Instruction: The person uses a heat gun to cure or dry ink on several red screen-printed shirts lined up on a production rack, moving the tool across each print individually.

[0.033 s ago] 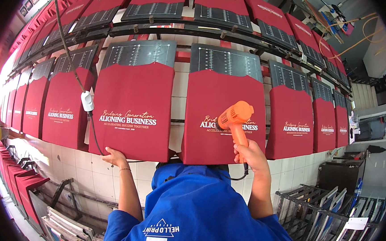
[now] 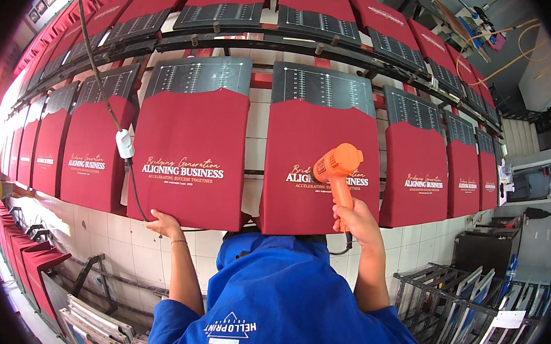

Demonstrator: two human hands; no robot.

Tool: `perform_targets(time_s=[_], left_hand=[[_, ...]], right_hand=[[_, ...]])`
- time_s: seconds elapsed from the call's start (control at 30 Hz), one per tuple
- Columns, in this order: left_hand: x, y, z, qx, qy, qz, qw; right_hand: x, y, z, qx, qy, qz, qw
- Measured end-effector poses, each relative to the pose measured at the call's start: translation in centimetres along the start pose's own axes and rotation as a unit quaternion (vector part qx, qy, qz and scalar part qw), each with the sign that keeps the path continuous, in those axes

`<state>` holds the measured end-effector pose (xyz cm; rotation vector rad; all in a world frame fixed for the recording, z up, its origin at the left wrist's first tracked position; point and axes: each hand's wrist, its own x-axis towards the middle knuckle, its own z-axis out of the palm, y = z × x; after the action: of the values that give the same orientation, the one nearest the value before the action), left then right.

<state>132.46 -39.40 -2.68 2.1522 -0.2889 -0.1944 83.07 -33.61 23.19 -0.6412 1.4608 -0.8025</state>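
Observation:
My right hand (image 2: 359, 222) is wrapped round the handle of an orange hair dryer (image 2: 336, 165). Its nozzle points left over the printed lettering of a dark red shirt (image 2: 323, 134) stretched on a black board, hiding part of the print. At the lower edge of the red shirt to the left (image 2: 191, 128), my left hand (image 2: 166, 225) has its fingers closed round a black power cord (image 2: 135, 191). That cord hangs from a white socket connector (image 2: 124, 143) and reappears to the right of the hand. Both shirts bear white and gold lettering.
More red shirts on boards (image 2: 417, 163) stretch away on both sides, with another row behind a black metal rail (image 2: 234, 33). A hanging cable (image 2: 92, 50) crosses the left side. At lower right stands a black rack (image 2: 433, 298) of frames; other frames (image 2: 95, 325) lean at lower left.

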Motion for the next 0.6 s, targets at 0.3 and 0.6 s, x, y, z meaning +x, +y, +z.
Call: perform_targets(time_s=[0.3, 0.6], left_hand=[[0.6, -1.3, 0.7, 0.032, 0.047, 0.037, 0.998], [-0.1, 0.1, -0.1, 0.013, 0.024, 0.017, 0.999]], right_hand=[[0.2, -0.1, 0.7, -0.019, -0.001, -0.006, 1.000], [-0.1, -1.0, 1.0, -0.019, -0.025, 0.025, 0.999]])
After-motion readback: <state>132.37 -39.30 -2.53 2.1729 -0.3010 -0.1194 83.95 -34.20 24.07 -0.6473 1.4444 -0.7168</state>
